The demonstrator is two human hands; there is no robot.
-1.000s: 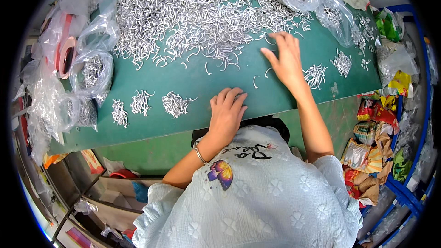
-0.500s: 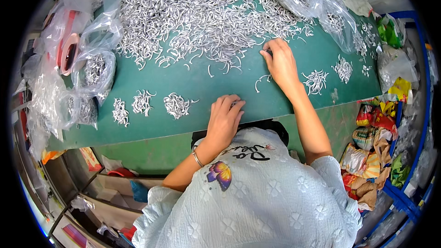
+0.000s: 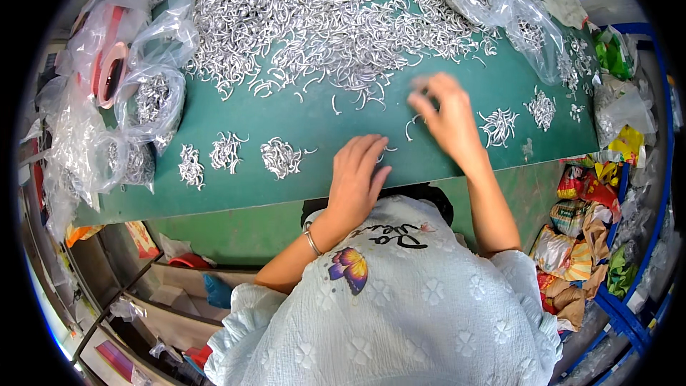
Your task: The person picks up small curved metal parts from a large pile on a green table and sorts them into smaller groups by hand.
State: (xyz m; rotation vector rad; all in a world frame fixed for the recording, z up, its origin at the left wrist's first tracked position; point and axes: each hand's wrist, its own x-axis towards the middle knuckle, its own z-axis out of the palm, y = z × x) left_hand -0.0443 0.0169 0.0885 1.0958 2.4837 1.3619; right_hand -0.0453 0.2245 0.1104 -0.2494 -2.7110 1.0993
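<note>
My left hand (image 3: 355, 175) lies palm down near the table's front edge, fingers stretched out and thumb apart. A few curved silver metal pieces (image 3: 386, 149) show beside its fingertips. My right hand (image 3: 450, 118) is over the green table (image 3: 314, 125), its fingertips smeared by motion; whether they hold anything cannot be made out. One curved metal piece (image 3: 409, 129) lies just left of my right hand, below its thumb. Beyond both hands spreads a large heap of the same silver pieces (image 3: 307, 25).
Small piles of silver pieces lie left (image 3: 280, 158) and right (image 3: 499, 127) of my hands. Clear plastic bags (image 3: 150, 104) with metal pieces stand at the left, others (image 3: 532, 28) at the far right. A blue-framed rack (image 3: 629, 314) and packages (image 3: 557, 250) are beyond the table's right end.
My right hand has drawn back slightly from the heap's edge toward me. My left hand's fingers have straightened, uncovering pieces beside them. The view has shifted a little.
</note>
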